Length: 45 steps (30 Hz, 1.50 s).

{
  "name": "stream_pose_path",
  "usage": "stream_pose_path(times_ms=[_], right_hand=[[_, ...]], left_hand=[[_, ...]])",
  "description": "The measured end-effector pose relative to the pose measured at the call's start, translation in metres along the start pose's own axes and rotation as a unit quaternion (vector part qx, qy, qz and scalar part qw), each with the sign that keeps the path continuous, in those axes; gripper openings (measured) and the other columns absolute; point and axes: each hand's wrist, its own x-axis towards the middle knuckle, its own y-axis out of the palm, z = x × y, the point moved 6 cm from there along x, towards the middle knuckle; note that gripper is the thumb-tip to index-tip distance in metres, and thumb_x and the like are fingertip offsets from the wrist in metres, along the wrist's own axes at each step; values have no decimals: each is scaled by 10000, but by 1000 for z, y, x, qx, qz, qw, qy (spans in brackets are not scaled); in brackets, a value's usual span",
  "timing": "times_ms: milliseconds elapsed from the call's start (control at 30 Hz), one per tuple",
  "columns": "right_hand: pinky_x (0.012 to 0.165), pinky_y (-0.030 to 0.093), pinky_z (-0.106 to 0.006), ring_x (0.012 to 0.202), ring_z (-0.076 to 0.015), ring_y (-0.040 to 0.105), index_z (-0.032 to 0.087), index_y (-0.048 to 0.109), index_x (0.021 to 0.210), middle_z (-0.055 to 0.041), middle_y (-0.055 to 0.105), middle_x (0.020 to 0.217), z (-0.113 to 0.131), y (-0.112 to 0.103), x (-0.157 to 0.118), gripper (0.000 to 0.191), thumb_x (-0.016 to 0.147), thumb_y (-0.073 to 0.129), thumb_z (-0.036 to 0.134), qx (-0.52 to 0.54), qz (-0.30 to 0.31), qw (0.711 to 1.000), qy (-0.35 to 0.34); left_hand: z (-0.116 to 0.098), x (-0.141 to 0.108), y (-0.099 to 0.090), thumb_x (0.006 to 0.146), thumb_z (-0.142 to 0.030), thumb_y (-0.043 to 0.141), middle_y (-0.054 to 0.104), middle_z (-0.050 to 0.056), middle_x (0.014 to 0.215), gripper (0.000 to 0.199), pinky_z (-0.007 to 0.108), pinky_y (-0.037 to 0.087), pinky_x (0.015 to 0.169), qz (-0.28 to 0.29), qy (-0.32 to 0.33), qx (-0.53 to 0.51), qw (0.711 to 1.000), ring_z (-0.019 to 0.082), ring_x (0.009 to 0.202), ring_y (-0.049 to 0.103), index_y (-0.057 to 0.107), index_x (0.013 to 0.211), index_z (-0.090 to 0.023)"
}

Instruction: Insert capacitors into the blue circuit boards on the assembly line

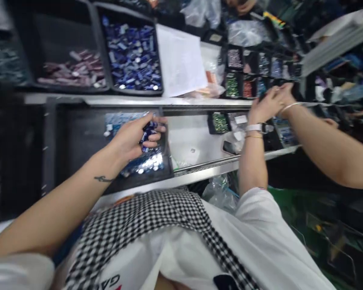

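Note:
My left hand is closed around several dark blue glassy stones, which show between its curled fingers. Below it lies a black tray, where light blue stones are spread beside and under the hand. My right hand, with a white watch on the wrist, reaches to the right over the shelf edge. It meets another person's hand, and the two overlap. A dark object shows beside my right fingers; blur and overlap hide whether they grip anything.
Behind the ledge stand a bin of dark blue stones and a bin of pink stones. White paper lies beside them. Small boxes of coloured stones line the right. A green-stone box and phone sit nearer.

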Motion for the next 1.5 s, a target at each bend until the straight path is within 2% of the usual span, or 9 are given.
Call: stream_pose_path(times_ms=[67, 133, 267, 367, 433, 600, 767, 1033, 1500], right_hand=[[972, 436, -594, 1277, -351, 494, 279, 610, 1105, -195, 523, 1217, -4, -33, -12, 395, 961, 357, 547, -40, -252, 962, 97], [1009, 400, -578, 1289, -343, 484, 301, 623, 1112, -183, 541, 1245, 28, -45, -23, 372, 908, 476, 575, -53, -301, 946, 110], [900, 527, -454, 1056, -226, 639, 256, 593, 1228, -98, 668, 1144, 186, -16, -39, 325, 960, 494, 410, 139, -33, 990, -4], [953, 543, -406, 1114, -202, 628, 222, 519, 1291, -78, 646, 1231, 314, 22, -70, 376, 937, 571, 337, 339, 165, 920, -107], [988, 530, -363, 1126, -177, 614, 221, 521, 1247, -63, 633, 1225, 354, 40, -87, 343, 922, 604, 292, 406, 194, 888, -94], [874, 567, -307, 971, -138, 646, 245, 561, 1144, -19, 632, 1100, 330, 51, -121, 234, 915, 611, 242, 408, 167, 897, 32], [863, 562, -340, 953, -156, 641, 246, 688, 1015, -26, 652, 1022, 296, 59, -154, 139, 903, 618, 203, 298, 166, 939, 42], [825, 548, -320, 892, -161, 641, 197, 626, 1089, -54, 664, 985, 302, 83, -162, 174, 941, 536, 178, 196, 164, 966, 32], [852, 560, -325, 959, -156, 651, 215, 648, 997, -33, 688, 1013, 301, 81, -156, 119, 931, 559, 172, 217, 186, 958, 13]], left_hand=[[7, -25, -25, 997, -321, 431, 552, 59, 753, 304, 122, 221, 333, -29, 15, 10, 999, 43, 439, 377, 629, 1045, -95], [17, -46, -43, 987, -355, 460, 587, 71, 768, 328, 130, 230, 345, -43, 25, 31, 998, 53, 438, 391, 608, 1161, -120], [36, -66, -50, 983, -435, 457, 636, 69, 770, 462, 145, 246, 370, 1, 37, 64, 997, 66, 425, 404, 481, 1378, -196], [44, -71, -46, 975, -490, 461, 617, 32, 729, 515, 150, 253, 377, 6, 54, 66, 996, 70, 416, 423, 441, 1428, -246], [50, -75, -47, 971, -497, 473, 588, 14, 688, 477, 155, 250, 369, -21, 56, 55, 997, 76, 410, 441, 503, 1370, -239], [95, -91, -50, 978, -440, 470, 554, 36, 657, 344, 145, 238, 342, -19, -109, -66, 992, 75, 418, 429, 628, 1020, -138], [145, -112, -52, 952, -182, 477, 606, 88, 805, 202, 193, 515, 518, 5, -319, -98, 943, 132, 663, 618, 636, 896, -70], [147, -117, -58, 921, -242, 524, 494, 8, 736, 188, 102, 228, 305, 79, -322, -80, 940, 27, 431, 373, 621, 846, -99], [138, -113, -61, 917, -261, 525, 489, 27, 799, 178, 129, 325, 344, 58, -287, -96, 951, 72, 543, 467, 609, 894, -105]])
